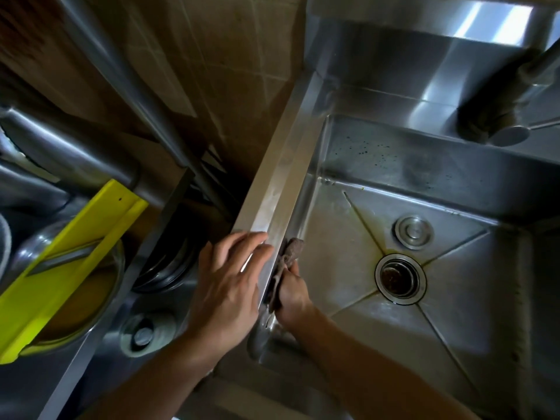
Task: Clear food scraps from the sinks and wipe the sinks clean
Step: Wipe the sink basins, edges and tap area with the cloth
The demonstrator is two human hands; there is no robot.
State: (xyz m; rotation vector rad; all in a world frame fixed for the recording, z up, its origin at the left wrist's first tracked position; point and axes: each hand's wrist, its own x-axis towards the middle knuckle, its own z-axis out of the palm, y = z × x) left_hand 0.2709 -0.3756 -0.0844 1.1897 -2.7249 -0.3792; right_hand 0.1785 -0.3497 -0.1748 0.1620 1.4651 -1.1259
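From the head camera, the left hand is lying flat with straight fingers on the sink's left rim, its grip released. The right hand is inside the sink, its grip grasping a brown cloth and pressing it against the left wall. The drain is holding brown scraps. A round stopper is sitting just beside it. A yellow tool is lying left of the sink.
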